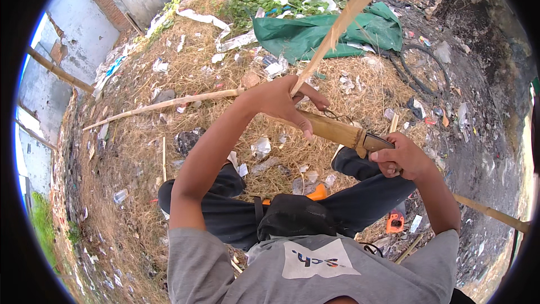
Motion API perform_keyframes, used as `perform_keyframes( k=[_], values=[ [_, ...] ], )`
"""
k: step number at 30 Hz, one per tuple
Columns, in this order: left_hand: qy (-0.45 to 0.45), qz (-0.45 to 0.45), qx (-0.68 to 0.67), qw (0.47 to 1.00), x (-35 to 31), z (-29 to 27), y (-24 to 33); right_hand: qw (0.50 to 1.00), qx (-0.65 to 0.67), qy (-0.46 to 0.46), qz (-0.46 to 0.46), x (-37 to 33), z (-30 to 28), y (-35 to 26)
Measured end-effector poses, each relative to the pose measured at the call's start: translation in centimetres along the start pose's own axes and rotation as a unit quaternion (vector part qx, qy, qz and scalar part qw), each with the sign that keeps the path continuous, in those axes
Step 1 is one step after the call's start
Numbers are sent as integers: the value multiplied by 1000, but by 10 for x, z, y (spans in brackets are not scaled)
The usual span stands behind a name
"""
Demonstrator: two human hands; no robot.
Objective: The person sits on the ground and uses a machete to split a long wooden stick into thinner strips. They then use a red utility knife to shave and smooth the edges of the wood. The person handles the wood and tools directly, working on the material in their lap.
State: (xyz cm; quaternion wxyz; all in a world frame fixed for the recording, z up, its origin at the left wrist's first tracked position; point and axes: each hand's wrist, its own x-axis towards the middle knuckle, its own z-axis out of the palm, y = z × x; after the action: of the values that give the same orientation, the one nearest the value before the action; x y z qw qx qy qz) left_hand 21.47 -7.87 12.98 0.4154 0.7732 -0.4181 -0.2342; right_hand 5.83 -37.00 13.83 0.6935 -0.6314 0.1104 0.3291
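Over two dark-clad legs (368, 202), the left hand (281, 100) holds one bamboo piece (336, 130) while the right hand (404, 159) clasps one dark tool (376, 143)

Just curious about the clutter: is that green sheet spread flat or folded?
The green sheet is bunched and partly folded, not spread flat: creases and raised ridges run across it.

Alt: Yellow-brown bamboo length (332, 129) and long pale strip (353, 12), both held up.
The bamboo length is tilted slightly down rightward, grasped by the left hand (281, 101); at its right end, a dark brown piece (377, 143), partly hidden, is gripped by the right hand (406, 157). The rough-edged strip is slanted up and right.
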Motion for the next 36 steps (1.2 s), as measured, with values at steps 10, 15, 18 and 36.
perform_keyframes(
  k=[10,15,18,36],
  values=[
    [-96,-58,108,988,-21,-31,30,996,-44,-57,-54,4,14,-46],
    [-20,-82,63,994,-85,-87,10,989,-36,-52,-133,-15,-6,-54],
    [8,-84,57,995,-106,-108,13,983,-100,-71,-135,-43,-18,-49],
    [432,11,-145,890,-19,-106,19,894,169,54,-412,-47,-98,65]
  ],
)
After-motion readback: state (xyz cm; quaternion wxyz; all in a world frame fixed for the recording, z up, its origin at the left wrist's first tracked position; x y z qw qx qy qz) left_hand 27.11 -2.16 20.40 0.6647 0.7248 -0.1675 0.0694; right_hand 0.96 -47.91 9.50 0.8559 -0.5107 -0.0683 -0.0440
